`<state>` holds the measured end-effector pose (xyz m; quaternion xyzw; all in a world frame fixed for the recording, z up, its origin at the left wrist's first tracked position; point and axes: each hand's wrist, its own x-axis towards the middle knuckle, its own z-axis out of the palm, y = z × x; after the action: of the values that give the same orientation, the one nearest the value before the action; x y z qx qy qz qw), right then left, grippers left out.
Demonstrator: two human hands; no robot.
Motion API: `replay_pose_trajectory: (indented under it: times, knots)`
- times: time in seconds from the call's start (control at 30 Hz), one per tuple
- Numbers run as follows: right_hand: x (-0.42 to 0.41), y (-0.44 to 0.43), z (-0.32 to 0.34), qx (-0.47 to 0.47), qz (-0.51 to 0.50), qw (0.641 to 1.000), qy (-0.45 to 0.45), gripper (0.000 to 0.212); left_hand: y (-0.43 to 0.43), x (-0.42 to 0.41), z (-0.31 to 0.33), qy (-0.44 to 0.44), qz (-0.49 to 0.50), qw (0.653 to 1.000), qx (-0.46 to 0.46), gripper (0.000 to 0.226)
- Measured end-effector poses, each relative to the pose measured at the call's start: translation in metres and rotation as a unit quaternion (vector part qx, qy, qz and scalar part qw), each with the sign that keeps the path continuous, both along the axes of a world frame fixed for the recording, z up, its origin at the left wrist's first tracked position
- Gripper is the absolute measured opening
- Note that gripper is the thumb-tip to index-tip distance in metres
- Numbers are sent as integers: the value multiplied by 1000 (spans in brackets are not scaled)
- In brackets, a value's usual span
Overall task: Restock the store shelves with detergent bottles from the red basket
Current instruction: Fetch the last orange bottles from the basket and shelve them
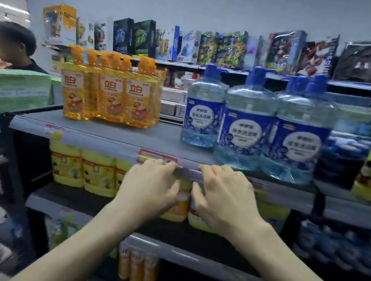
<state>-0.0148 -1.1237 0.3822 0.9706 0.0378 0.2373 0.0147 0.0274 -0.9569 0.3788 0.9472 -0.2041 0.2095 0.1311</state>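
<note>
Both arms are stretched forward, knuckles up just under the top shelf (117, 129) rail. The left hand (149, 188) curls round an orange detergent bottle (179, 206) on the middle shelf (67, 196). The right hand (224, 198) is right beside it, grip too blurry to call. Up top, front row: three orange bottles (111, 93), three blue jugs (245, 126).

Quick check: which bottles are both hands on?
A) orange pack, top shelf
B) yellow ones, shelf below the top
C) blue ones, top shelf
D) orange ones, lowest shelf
B: the left hand and right hand reach in under the top shelf and grip the yellow bottles there.
</note>
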Motion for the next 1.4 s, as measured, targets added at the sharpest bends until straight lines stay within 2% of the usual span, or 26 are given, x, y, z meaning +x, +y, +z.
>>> replay_pose_trajectory:
  times: [0.13,0.33,0.53,0.67,0.83,1.07,1.23,1.4]
  knots:
    - [-65,-57,-42,25,-56,998,30,46,-63,-48,-37,39,-67,996,35,43]
    - [-151,-140,-94,72,-147,981,102,53,-155,-99,-88,108,-165,976,89,43]
    - [-209,-210,-145,118,-265,944,156,49,-253,-128,-139,187,-258,937,144,31]
    - [-240,-248,-180,153,-346,910,172,46,-312,-140,-172,203,-321,908,180,27]
    - [-286,-279,-224,168,-474,842,195,35,-382,-168,-218,247,-414,851,210,29]
    - [-367,-296,-277,226,-610,725,224,39,-452,-240,-266,239,-533,756,297,29]
    - [-433,-305,-306,290,-671,643,228,44,-497,-305,-295,213,-591,696,348,38]
    - [-509,-323,-331,343,-706,578,221,43,-541,-392,-325,207,-627,643,389,41]
